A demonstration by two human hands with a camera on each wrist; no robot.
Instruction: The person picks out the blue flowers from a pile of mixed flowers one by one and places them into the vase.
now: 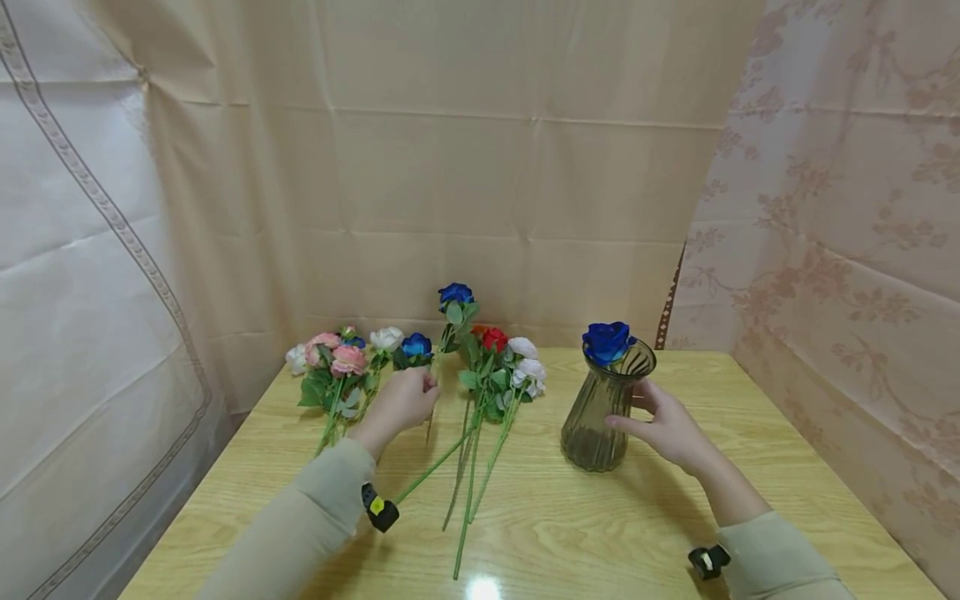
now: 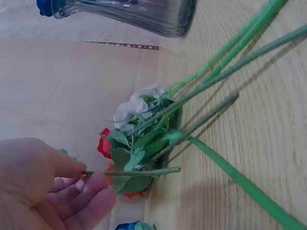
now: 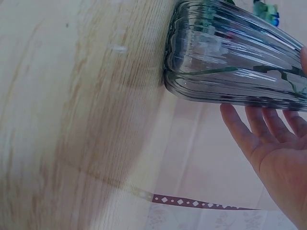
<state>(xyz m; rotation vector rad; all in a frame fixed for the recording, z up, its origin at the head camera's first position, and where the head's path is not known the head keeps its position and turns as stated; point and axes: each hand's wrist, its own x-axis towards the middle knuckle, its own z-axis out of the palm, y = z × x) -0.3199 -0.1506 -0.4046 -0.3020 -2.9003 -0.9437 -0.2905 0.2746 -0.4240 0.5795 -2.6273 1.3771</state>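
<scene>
My left hand (image 1: 401,402) pinches the thin green stem (image 2: 139,173) of a blue rose (image 1: 455,295) between thumb and fingers. The bloom stands above the hand, and the short cut end of the stem points down toward the table. My right hand (image 1: 667,425) holds a ribbed smoky glass vase (image 1: 592,425) from its right side, thumb on the near side and fingers around the back. Another blue rose (image 1: 607,342) sits in the vase's flared mouth, its stem showing through the glass in the right wrist view.
Red roses (image 1: 494,338) and white flowers (image 1: 528,375) lie mid-table, their long stems (image 1: 467,517) pointing toward me. Pink flowers (image 1: 348,360), a white flower (image 1: 387,338) and a blue rose (image 1: 416,345) lie at the left. Cloth (image 1: 480,183) hangs behind the wooden table (image 1: 570,533).
</scene>
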